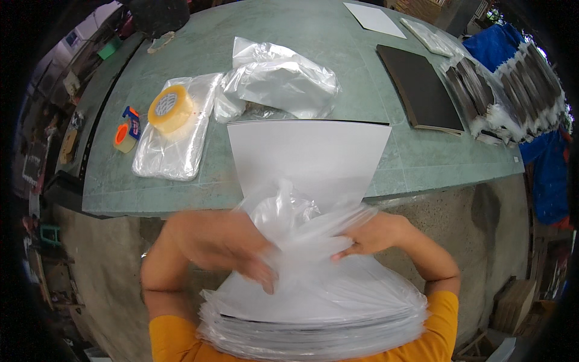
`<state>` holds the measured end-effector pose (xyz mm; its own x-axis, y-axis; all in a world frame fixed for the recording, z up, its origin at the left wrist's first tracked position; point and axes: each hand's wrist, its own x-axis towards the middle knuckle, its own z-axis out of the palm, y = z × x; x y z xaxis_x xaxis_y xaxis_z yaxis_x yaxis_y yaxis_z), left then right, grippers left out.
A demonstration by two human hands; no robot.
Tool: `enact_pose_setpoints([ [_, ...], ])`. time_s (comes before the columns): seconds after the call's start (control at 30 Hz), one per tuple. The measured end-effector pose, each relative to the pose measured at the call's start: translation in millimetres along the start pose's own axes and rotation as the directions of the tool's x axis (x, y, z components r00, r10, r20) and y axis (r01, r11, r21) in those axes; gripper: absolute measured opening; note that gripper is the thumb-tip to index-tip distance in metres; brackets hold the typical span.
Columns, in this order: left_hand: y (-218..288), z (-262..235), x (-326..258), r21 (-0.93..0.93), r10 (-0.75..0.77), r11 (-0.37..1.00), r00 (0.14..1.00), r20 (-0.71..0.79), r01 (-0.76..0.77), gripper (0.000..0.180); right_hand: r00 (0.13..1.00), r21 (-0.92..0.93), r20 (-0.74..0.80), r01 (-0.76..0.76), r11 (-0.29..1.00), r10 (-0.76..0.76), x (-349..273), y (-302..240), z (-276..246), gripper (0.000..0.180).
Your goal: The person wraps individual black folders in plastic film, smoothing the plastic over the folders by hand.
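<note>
A clear plastic bag (283,208) is bunched up in front of me, over the lower part of a white sheet (310,148) that reaches onto the table edge. My right hand (368,235) is closed on the bag's film, thumb and fingers pressed together. At the bag's left side is my left hand (238,247), smeared by motion, its fingers pointing down; I cannot tell whether it grips the film. Against my body rests a thick stack of plastic-wrapped sheets (319,329) with dark edges showing.
The green table (181,199) holds crumpled plastic bags (283,78), a flat pile of bags (175,160) under a tape roll (170,108), and a tape dispenser (127,130). At right lie black boards (419,87) and wrapped dark bundles (525,84). A white sheet (375,19) lies far back.
</note>
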<state>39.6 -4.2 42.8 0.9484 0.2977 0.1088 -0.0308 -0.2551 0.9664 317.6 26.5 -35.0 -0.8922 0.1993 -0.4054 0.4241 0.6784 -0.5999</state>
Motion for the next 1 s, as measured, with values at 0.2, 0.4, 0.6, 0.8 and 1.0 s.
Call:
enact_pose_setpoints([
  [0.2, -79.9, 42.7, -28.5, 0.736, -0.629, 0.189, 0.655, -0.418, 0.651, 0.024, 0.903, -0.590, 0.156, -0.239, 0.771, 0.400, -9.3, -25.2, -8.0, 0.025],
  [0.4, -43.3, 26.9, -31.4, 0.249, -0.538, 0.677, 0.696, -0.475, 0.693, 0.022, 0.241, 0.254, -0.916, -0.272, 0.928, 0.322, -54.0, 23.9, -41.8, 0.027],
  [0.6, -51.8, -32.8, -58.3, 0.189, 0.415, 0.490, -0.037, -0.909, 0.851, 0.023, 0.333, -0.122, -0.943, -0.321, 0.939, -0.009, -4.8, -17.7, -28.2, 0.058],
  [0.8, -45.7, -19.7, -23.7, 0.384, 0.150, 0.391, 0.354, -0.923, 0.836, 0.063, 0.256, -0.030, -0.959, -0.524, 0.851, 0.123, -19.3, 24.0, -45.9, 0.076],
  [1.0, -34.9, 2.2, -35.8, 0.466, 0.293, 0.520, 0.363, -0.885, 0.716, 0.053, 0.274, 0.082, -0.946, -0.310, 0.947, 0.172, -44.3, 21.6, -18.6, 0.066],
])
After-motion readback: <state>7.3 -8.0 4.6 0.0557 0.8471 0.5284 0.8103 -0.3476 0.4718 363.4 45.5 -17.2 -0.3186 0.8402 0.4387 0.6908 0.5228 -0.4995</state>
